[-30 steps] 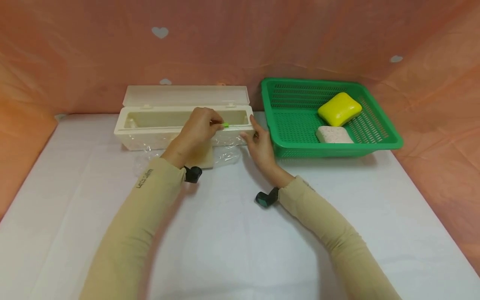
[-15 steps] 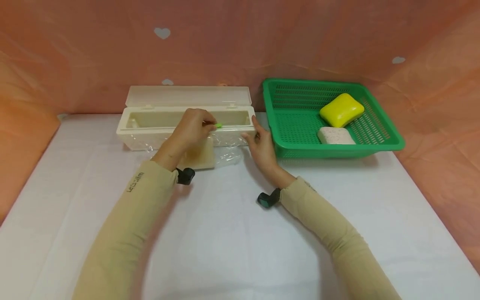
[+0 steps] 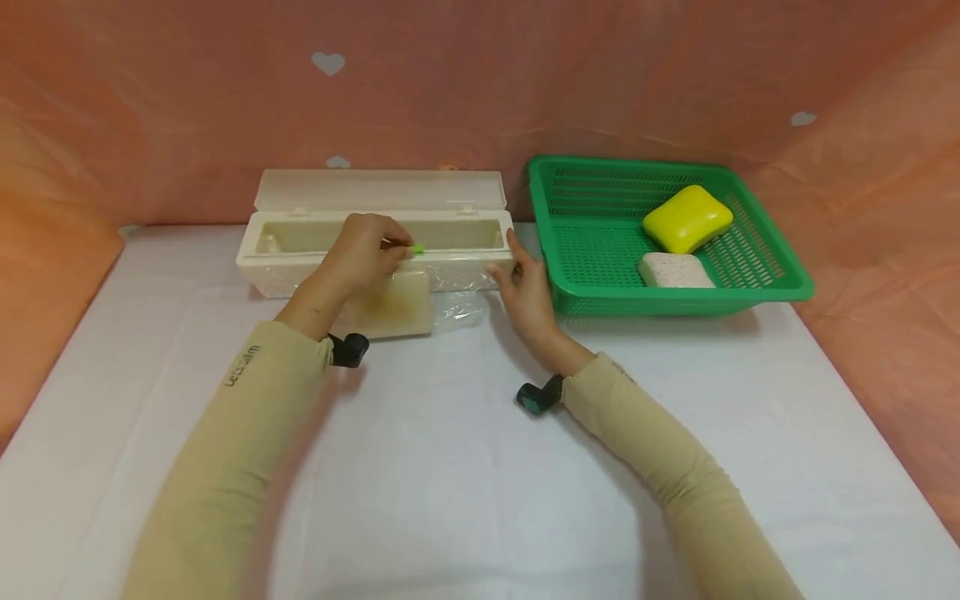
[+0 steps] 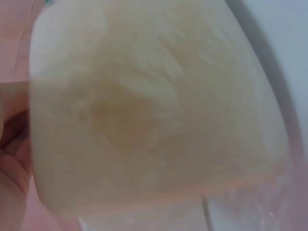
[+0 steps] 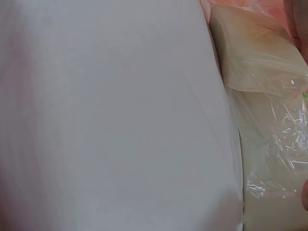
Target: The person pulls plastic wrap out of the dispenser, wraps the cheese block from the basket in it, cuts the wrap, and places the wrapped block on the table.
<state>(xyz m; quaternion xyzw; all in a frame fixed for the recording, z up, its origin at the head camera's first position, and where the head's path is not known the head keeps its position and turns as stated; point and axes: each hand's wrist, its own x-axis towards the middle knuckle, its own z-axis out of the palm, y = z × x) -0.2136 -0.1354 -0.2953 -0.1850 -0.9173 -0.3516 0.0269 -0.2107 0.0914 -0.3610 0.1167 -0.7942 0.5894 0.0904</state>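
A long cream cling film dispenser (image 3: 378, 218) stands at the back with its lid raised. My left hand (image 3: 358, 252) pinches the small green slide cutter (image 3: 418, 249) on its front edge. My right hand (image 3: 528, 304) grips the dispenser's right end, thumb against the front and fingers at the side. Clear cling film (image 3: 459, 308) hangs over the front and lies across a pale, soap-like block (image 3: 397, 308) before it. Up close in the left wrist view, the block (image 4: 159, 125) shows a brownish patch. The right wrist view has film (image 5: 284, 139) stretching from block to dispenser.
A green basket (image 3: 675, 294) stands close to the right hand. It holds a yellow bar of soap (image 3: 687, 219) and a speckled white bar (image 3: 675, 271). White cloth (image 3: 450, 467) covers the table, and a peach curtain (image 3: 420, 92) hangs behind.
My left hand has slid the green cutter leftward along the dispenser's front edge, showing more of the block. My right hand keeps its grip on the dispenser's right end.
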